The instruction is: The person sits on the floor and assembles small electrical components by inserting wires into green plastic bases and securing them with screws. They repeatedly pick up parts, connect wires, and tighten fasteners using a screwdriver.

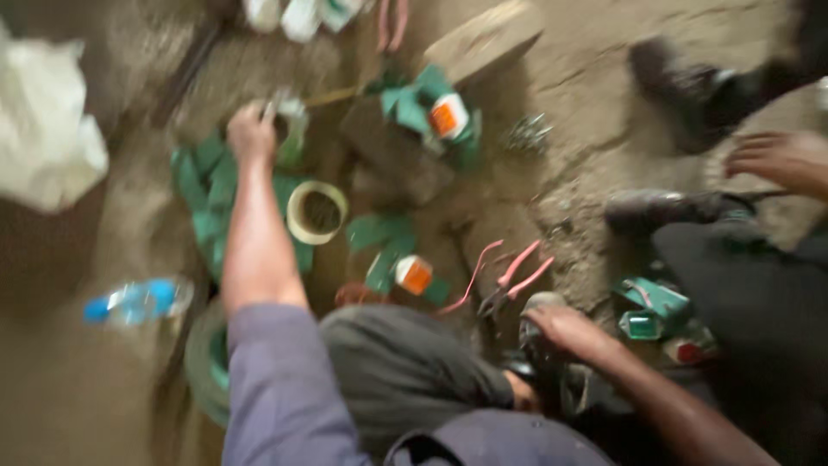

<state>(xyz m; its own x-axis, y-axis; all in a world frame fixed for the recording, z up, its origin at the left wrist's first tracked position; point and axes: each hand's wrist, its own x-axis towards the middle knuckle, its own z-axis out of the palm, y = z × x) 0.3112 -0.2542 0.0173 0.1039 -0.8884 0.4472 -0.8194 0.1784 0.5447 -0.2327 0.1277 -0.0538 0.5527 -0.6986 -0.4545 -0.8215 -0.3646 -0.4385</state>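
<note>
Work area is a bare dirt floor [604,78], uneven and dusty; the frame is motion-blurred, so fine detail is limited.

Largest items: a crumpled white sack [43,129] at far left, and a flat stone block [483,39] at the top. Green packaging [203,194] lies torn and spread under the outstretched arm; more green wrapping with an orange-and-white box [448,116] sits near the stone, and a second like box [414,274] lies lower centre. A coil of green cable [203,367] lies partly hidden beside the knee. A blue plastic bottle [134,302] lies on its side at left.

The left hand [250,134] reaches forward, its fingers closed over the rim of a small roll [291,129] with a greenish-white edge. The roll rests on the floor at the upper edge of the green packaging. Judgement: it looks light, stiff at the rim and easily lifted; a pinch across the rim or through the core would hold it best.

A pale tape roll [316,211] lies flat just beside that forearm, untouched.

The right hand [565,332] rests low near the shoe; whether its fingers grip anything cannot be told. Pink-handled pliers [509,280] lie just beside it.

Another person's hand [780,160] and boot [690,86] appear at right.
</note>
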